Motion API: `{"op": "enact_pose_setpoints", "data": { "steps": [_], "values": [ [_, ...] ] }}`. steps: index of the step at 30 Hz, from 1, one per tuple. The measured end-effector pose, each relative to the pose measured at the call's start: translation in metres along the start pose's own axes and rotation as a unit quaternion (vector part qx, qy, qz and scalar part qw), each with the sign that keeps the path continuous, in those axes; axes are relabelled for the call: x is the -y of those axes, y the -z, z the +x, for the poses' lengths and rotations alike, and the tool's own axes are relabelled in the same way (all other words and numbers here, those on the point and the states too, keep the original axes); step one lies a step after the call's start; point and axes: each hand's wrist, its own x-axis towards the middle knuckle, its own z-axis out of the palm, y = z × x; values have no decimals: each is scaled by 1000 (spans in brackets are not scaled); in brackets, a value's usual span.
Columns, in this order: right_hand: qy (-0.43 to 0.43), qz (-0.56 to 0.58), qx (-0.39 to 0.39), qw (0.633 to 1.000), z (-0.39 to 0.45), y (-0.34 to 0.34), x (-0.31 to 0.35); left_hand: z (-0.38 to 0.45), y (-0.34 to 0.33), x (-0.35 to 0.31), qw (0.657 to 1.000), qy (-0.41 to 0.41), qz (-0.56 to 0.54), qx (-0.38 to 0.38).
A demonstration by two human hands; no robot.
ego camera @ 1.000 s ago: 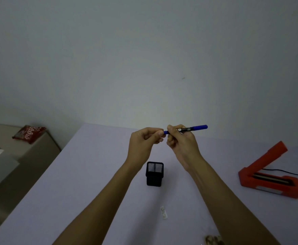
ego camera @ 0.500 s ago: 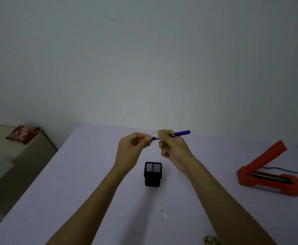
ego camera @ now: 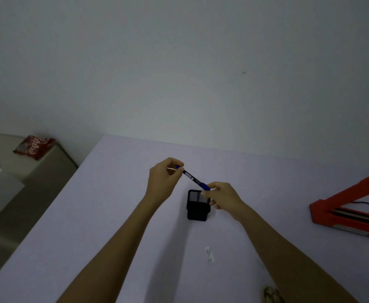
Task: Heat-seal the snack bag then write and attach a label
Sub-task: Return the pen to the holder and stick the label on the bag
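The left hand [ego camera: 165, 179] and right hand [ego camera: 220, 196] each pinch an end of the blue pen [ego camera: 194, 179], now tilted down toward 4 o'clock over the black holder [ego camera: 197, 205] on the worktop [ego camera: 104, 215]; earlier it lay level. The snack bag [ego camera: 34, 146] lies at 10 o'clock.

Black pen holder [ego camera: 197, 205] directly beneath hands.

Pen [ego camera: 194, 178]: formerly near-level, blue end out past the right hand toward the right of frame; now slanted from upper left down to lower right, spanning both hands.

Left hand [ego camera: 165, 179]: pinches the pen's upper-left end, as before.

Right hand [ego camera: 222, 196]: lowered from level with the left hand to directly above the black mesh cup [ego camera: 197, 205], gripping the pen's lower blue end.
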Motion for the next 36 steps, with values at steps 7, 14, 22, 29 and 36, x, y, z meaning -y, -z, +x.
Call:
{"op": "enact_pose_setpoints", "data": {
  "steps": [7,14,22,29,36],
  "values": [
    [-13,-46,0,999,17,-3,-27,5,-25,21,995,-27,75,51],
    [-27,-67,7,997,29,-5,-44,6,-43,32,989,-34,117,86],
    [-45,-75,8,996,36,-3,-55,7,-57,49,985,-17,135,110],
    [-51,-74,17,996,42,-2,-61,7,-76,61,975,-12,163,148],
    [-54,-71,21,996,47,-4,-62,5,-91,69,966,-10,196,166]
  ]
}}
